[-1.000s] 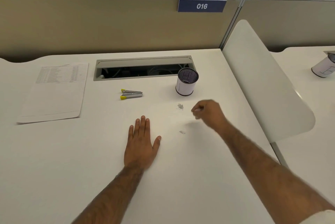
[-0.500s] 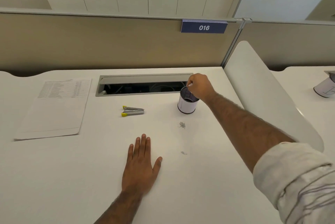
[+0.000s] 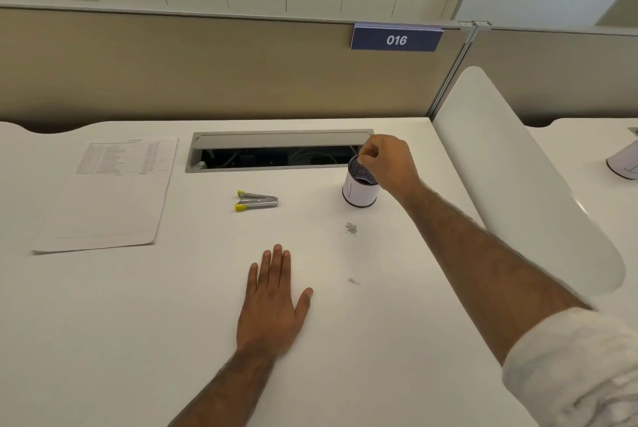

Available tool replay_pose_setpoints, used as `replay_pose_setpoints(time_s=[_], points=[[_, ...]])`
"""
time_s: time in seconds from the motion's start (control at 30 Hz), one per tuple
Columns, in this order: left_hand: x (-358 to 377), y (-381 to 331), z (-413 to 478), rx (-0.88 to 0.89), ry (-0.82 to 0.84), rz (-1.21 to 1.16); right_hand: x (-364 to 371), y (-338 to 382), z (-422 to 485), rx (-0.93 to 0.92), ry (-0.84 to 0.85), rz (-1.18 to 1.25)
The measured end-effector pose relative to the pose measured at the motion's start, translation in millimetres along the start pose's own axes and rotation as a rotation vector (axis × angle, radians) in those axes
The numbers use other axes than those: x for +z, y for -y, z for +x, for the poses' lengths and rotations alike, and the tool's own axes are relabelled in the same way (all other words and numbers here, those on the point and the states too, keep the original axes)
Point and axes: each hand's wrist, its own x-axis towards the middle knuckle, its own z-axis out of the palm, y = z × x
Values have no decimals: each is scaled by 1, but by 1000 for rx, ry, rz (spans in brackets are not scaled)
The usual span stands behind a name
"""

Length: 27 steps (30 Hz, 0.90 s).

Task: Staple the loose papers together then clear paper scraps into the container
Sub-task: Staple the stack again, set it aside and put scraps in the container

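Note:
A white cup-shaped container [image 3: 359, 192] with a dark mesh inside stands on the white desk [image 3: 138, 323], right of centre. My right hand [image 3: 388, 164] hovers over its rim with fingertips pinched together; no scrap shows between them. My left hand [image 3: 272, 302] lies flat on the desk, palm down, holding nothing. One small white paper scrap [image 3: 353, 281] lies to the right of my left hand. A little heap of grey bits [image 3: 351, 228] sits between that scrap and the container. The stack of papers [image 3: 114, 198] rests at the far left. A silver stapler [image 3: 257, 200] with yellow tips lies left of the container.
An open cable slot [image 3: 276, 154] runs along the back of the desk, just behind the container. A beige partition [image 3: 207, 71] with a "016" sign [image 3: 396, 40] closes off the back. A white curved divider [image 3: 518, 178] borders the right side, with another cup [image 3: 625, 164] beyond it.
My right hand went from near the grey bits up to the container and now sits over its rim. The left hand has stayed flat. The camera tilted upward.

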Motion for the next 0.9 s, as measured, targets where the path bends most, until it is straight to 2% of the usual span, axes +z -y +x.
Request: replay_pose_setpoints(time_s=[0.07,0.13,0.23,0.33,0.47,0.6,0.73,0.83,0.9], points=[[1,0,0,-3,9,7,3,2,-33,0,26,174],[2,2,1,-6,15,16,15,-6,-73,-4,180,192],[4,3,1,-11,19,26,37,-32,-122,18,419,11],[4,2,1,-10,17,29,50,-52,-150,41,518,-172],[3,2,-1,-8,19,41,65,-57,-169,-70,497,-334],[2,0,-1,-6,18,24,78,-50,-182,-134,392,-425],[1,1,-1,-7,22,32,81,-47,-186,-100,363,-430],[0,1,-3,-4,32,28,73,-43,-175,-20,356,-341],[0,0,-3,-2,30,23,56,-40,-151,26,279,-278]])
